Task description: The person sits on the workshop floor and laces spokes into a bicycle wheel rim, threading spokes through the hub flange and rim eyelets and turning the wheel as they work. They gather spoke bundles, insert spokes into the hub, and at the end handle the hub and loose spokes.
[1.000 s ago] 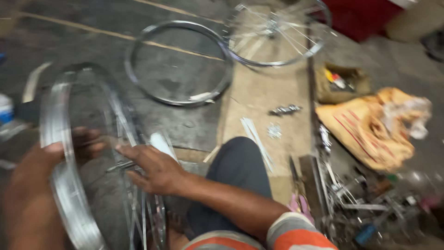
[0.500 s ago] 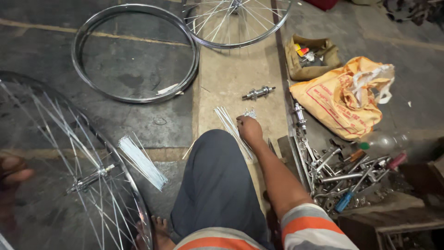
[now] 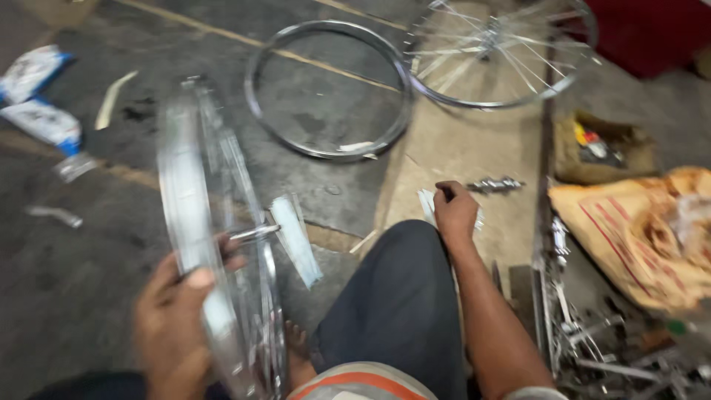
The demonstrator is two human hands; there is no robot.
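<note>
A bicycle repair workshop: bare rim [image 3: 326,89], spoked wheel [image 3: 503,52] and scattered tools [image 3: 607,348] on stained concrete floor [image 3: 74,281].

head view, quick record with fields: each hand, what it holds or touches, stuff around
left hand: grips the rim of an upright spoked wheel, blurred
right hand: down on the floor, on a small bundle of thin spokes; grip unclear
near right hand: metal hub lying apart from the fingers
floor ahead: bare rim flat, second spoked wheel beyond it
right side: tan sack, small open box, pile of metal tools
by the wheel: pale spoke bundle
</note>
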